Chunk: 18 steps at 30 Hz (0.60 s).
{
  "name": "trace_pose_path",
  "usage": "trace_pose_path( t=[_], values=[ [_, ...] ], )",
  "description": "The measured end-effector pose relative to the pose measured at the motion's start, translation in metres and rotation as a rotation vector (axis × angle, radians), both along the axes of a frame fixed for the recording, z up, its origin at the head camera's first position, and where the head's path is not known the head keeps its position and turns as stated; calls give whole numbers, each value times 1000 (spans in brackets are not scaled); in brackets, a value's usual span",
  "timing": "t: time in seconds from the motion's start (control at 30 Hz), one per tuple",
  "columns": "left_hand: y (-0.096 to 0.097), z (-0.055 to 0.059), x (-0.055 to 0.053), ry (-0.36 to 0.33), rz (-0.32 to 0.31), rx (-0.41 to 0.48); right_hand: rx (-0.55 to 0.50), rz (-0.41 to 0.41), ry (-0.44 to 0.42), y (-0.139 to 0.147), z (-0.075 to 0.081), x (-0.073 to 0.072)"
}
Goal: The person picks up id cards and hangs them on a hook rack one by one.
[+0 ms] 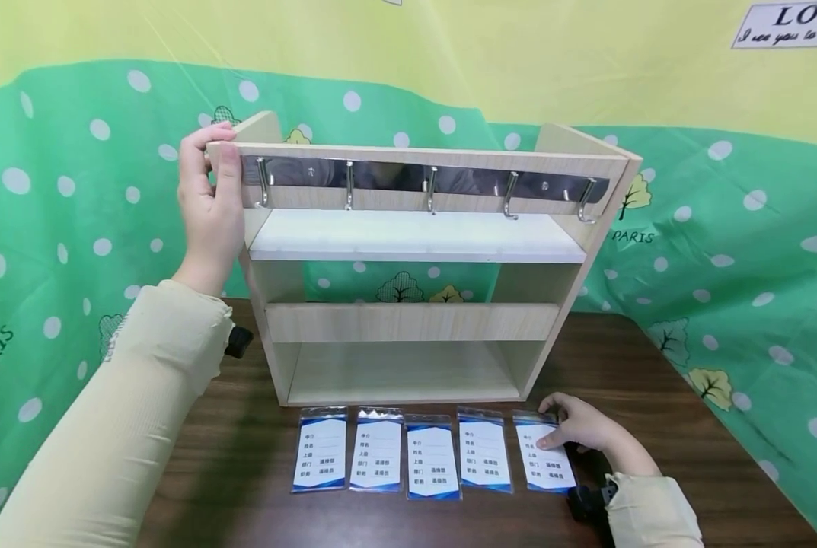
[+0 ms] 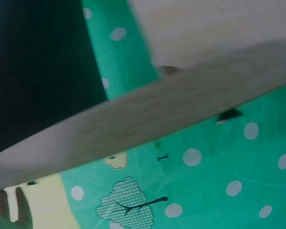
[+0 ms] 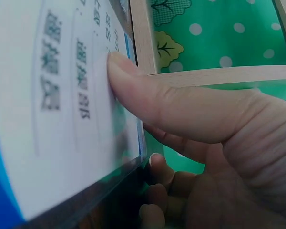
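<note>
Plainly, from the head view, the left hand [image 1: 211, 202] grips the upper left corner of a pale wooden rack [image 1: 415, 323], its thumb on the front face of the top board and its fingers reaching round toward the back. The rack stands upright on a dark brown table [image 1: 662, 365], and across its top board runs a shiny metal strip [image 1: 387, 175] with five hooks [image 1: 349, 186]; below that are a white shelf [image 1: 415, 237], a wooden crossbar and a bottom shelf. Just in front of the rack lies a row of five cards in clear sleeves, white with blue ends and printed lines. The right hand [image 1: 582, 426] is at the rightmost card [image 1: 545, 473], thumb on its printed face; the four other cards [image 1: 375, 457] lie side by side to its left. Behind everything hangs a green and yellow cloth [image 1: 757, 266] with pale dots and trees. In the left wrist view, a blurred wooden board crosses the picture diagonally before the cloth, with a little of the hand at the lower left corner. In the right wrist view, the thumb presses on the card's front and curled fingers sit beyond its edge, pinching it, with the rack's wooden frame close behind.
</note>
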State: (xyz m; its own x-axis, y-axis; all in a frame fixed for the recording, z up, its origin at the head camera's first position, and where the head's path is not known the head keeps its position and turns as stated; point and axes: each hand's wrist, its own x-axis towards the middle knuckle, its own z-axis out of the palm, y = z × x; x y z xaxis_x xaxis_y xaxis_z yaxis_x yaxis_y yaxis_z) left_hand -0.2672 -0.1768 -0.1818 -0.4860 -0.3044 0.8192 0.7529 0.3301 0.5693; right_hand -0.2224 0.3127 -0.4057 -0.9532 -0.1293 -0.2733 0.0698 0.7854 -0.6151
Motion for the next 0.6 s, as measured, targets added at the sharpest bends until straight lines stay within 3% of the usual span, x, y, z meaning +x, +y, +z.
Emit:
trace_pose_path(
  t=[0.27,0.6],
  values=[
    [4,-4,-9,38,-43,84,21,1,44,-1,0,3],
    [4,-4,-12,51,-94,109,79,18,146,-10,4,3]
  ],
)
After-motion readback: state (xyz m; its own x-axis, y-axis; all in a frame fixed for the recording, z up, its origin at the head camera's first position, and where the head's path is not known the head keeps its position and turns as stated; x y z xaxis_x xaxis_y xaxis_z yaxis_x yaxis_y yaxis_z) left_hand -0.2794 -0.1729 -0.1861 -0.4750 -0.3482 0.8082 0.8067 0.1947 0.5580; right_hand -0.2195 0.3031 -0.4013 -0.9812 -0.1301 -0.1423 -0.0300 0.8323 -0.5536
